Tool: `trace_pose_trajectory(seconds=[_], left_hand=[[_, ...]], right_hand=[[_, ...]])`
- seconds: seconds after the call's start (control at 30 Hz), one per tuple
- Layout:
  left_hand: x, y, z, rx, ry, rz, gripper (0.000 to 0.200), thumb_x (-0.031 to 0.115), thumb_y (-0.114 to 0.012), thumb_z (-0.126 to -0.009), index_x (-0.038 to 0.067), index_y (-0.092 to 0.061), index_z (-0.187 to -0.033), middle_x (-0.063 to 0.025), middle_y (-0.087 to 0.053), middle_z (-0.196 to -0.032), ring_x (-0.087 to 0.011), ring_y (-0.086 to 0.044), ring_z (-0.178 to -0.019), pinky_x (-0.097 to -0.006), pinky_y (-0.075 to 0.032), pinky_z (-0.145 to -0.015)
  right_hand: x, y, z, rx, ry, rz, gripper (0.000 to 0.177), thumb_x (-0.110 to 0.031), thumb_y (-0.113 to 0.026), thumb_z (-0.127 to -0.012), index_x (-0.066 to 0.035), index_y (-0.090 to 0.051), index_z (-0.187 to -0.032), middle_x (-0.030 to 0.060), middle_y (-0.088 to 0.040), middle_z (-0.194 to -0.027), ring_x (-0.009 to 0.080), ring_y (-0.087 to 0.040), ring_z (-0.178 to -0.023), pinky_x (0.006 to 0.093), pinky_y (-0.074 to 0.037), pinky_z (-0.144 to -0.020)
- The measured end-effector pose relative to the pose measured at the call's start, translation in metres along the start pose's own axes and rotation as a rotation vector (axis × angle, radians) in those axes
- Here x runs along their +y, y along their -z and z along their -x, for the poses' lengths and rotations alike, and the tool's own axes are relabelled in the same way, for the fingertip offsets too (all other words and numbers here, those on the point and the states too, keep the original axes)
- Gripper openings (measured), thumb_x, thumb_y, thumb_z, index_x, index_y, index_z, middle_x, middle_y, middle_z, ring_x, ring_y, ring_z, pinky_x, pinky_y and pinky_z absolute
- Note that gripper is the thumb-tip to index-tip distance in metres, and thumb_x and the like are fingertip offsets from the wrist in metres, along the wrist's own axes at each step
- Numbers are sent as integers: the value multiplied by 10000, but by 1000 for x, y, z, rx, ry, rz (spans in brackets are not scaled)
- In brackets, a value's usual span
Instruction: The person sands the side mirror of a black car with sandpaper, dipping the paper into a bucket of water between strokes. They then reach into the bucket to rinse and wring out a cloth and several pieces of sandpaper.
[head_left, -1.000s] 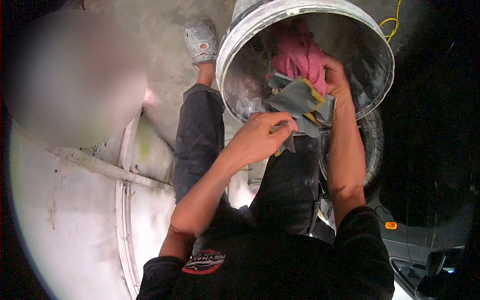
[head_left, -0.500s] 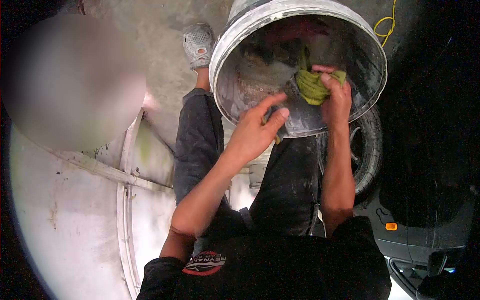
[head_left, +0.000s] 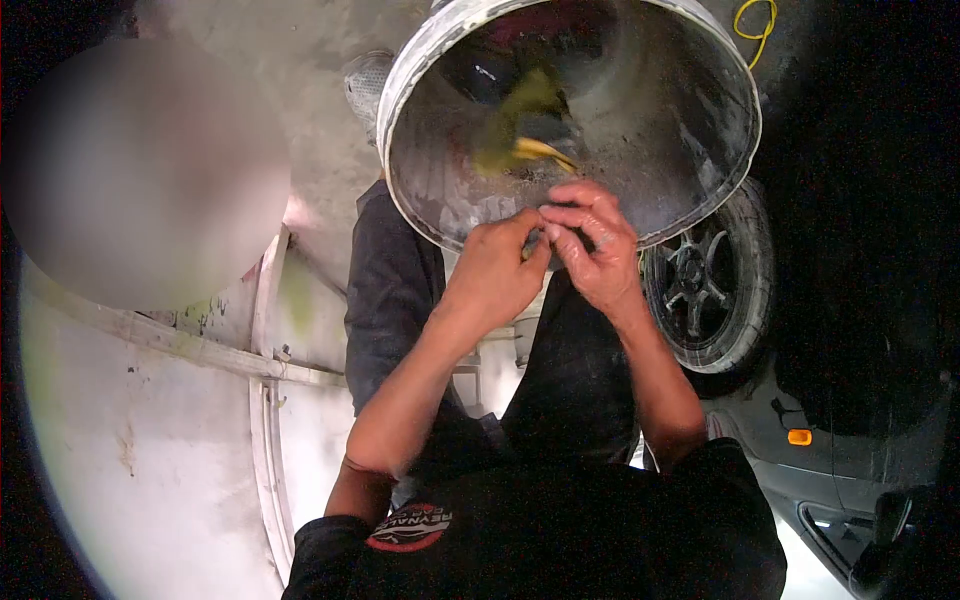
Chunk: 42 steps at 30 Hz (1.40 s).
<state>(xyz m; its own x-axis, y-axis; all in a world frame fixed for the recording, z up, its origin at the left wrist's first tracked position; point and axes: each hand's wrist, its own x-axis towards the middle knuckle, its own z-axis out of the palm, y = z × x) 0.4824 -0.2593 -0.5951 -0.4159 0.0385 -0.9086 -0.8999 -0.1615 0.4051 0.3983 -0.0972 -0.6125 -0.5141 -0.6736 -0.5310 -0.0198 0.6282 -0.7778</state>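
At the near rim of a grimy bucket (head_left: 384,120), the left hand (head_left: 495,275) pinches a small yellowish scrap (head_left: 526,251). The right hand (head_left: 597,250), fingers curled, meets it fingertip to fingertip; I cannot tell whether it grips the scrap too. A green cloth (head_left: 505,125) lies inside the bucket. Working the scrap seems to need a fine two-handed pinch.

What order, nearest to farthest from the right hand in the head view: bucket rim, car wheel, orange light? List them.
1. bucket rim, right at the right hand.
2. car wheel, to its right.
3. orange light, lower right.
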Motion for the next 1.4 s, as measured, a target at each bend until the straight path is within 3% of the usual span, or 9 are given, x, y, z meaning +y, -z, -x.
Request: trace_pose_trajectory(seconds=[0.13, 0.47, 0.63, 0.8, 0.93, 1.17, 1.27, 1.3, 1.4], left_hand=[[1, -1, 3, -47, -50, -142, 223, 163, -586, -938, 20, -687, -1077, -272, -694, -833, -416, -709, -819, -461, -547, -796], [2, 0, 0, -94, -2, -78, 193, 151, -576, -925, 24, -700, -1000, -237, -705, -857, -417, -702, -791, -450, -545, -766], [-3, 0, 1, -67, -70, -1, 174, 145, -576, -927, 27, -685, -994, -216, -705, -849, -393, -705, -764, -434, -547, -743], [-5, 4, 3, -110, -72, 51, 146, 144, -573, -949, 54, -660, -1025, -167, -699, -834, -372, -699, -782, -427, -538, -755], [-8, 2, 2, -64, -146, 18, 130, 124, -572, -959, 63, -665, -1026, -158, -691, -820, -360, -697, -798, -419, -528, -784], [0, 3, -1, 39, -6, 171, 179, 145, -550, -1031, 54, -688, -1099, -44, -637, -773, -96, -577, -716, -285, -469, -652], [7, 3, 1, 174, 59, 300, 191, 160, -551, -1045, 57, -677, -1145, -7, -657, -858, -91, -567, -767, -284, -474, -720], [-17, -9, -8, 336, -147, 275, 339, 298, -588, -1043, 55, -605, -1278, -152, -675, -980, -182, -651, -849, -398, -547, -718], [-1, -6, -8, 374, -21, 593, 533, 417, -533, -1059, 48, -463, -1437, -166, -597, -1241, -198, -607, -1013, -395, -532, -869]], right_hand=[[-8, 9, 1, -199, -308, -265, 155, -66, -664, -883, -9, -711, -1019, 179, -705, -1113, 366, -666, -1081, 434, -513, -956], [99, -17, -95, -41, -365, 443, 312, -175, -648, -909, -35, -721, -1178, 182, -719, -1150, 336, -690, -1105, 414, -525, -959], [134, -21, -189, 323, 91, 713, 664, -504, -624, -896, 7, -612, -1318, 291, -577, -1376, 419, -504, -1336, 527, -388, -1134], [221, -57, -250, -243, -37, 782, 584, -418, -613, -926, -15, -597, -1348, 255, -596, -1364, 374, -543, -1277, 475, -412, -1106], [229, -95, -253, -458, -112, 596, 543, -349, -614, -944, -25, -580, -1379, 227, -617, -1346, 332, -580, -1220, 424, -438, -1080], [179, -71, -163, -466, -504, -289, 450, -252, -607, -974, -47, -582, -1373, 159, -661, -1263, 247, -644, -1080, 350, -496, -982], [93, -17, -132, -340, -799, -573, 328, -275, -601, -968, -70, -672, -1213, 87, -706, -1077, 194, -669, -914, 363, -546, -821], [73, -6, -125, -263, -804, -656, 302, -285, -610, -956, -80, -706, -1157, 67, -727, -1001, 184, -678, -857, 369, -558, -774], [8, 19, -95, -52, -776, -937, 349, -246, -653, -917, -72, -700, -1216, 61, -734, -1078, 200, -695, -949, 348, -548, -863]])
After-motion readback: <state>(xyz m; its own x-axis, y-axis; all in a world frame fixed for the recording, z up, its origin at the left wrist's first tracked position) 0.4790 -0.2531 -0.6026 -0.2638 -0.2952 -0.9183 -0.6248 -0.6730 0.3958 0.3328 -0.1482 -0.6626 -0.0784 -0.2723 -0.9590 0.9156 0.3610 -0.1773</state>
